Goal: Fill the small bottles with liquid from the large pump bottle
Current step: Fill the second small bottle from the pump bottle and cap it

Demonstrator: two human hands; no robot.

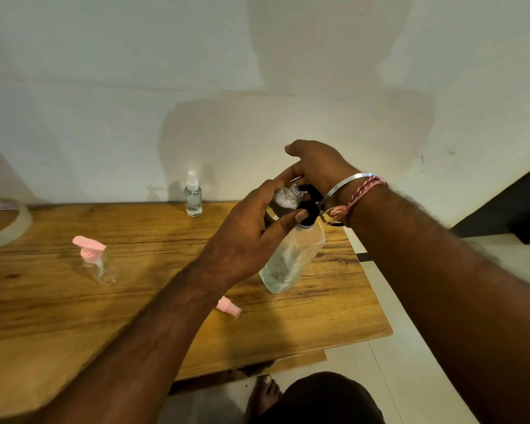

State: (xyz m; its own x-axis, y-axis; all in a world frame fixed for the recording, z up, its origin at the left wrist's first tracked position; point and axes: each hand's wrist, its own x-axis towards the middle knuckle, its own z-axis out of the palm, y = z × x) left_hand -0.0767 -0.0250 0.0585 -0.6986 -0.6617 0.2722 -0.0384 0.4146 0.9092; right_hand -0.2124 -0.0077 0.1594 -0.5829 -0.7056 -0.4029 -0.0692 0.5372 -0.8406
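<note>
1. The large pump bottle (291,258) stands on the right part of the wooden table (153,301), leaning slightly, its clear body partly filled with liquid and its black pump head (309,206) at the top.
2. The left hand (248,240) holds a small clear bottle (288,197) up at the pump head; the fingers curl round it from the left and the thumb closes across the front, its tip just touching the black collar.
3. The small bottle sits tilted, its open neck pointing right towards the black nozzle; it lies above the large bottle's shoulder, between the two hands.
4. The right hand (315,166) arches over the pump head from above and behind, palm down. Its fingers are mostly hidden, so whether they press or grip the pump I cannot tell.
5. A metal bangle (346,185) and thread bands (361,194) circle the right wrist.
6. A loose pink spray cap (229,307) lies on the table just below the left forearm.
7. A small bottle with a pink pump (97,261) stands well to the left.
8. A small spray bottle with a white cap (193,194) stands at the table's far edge, by the wall.
9. A tape roll (3,221) lies at the far left edge.
</note>
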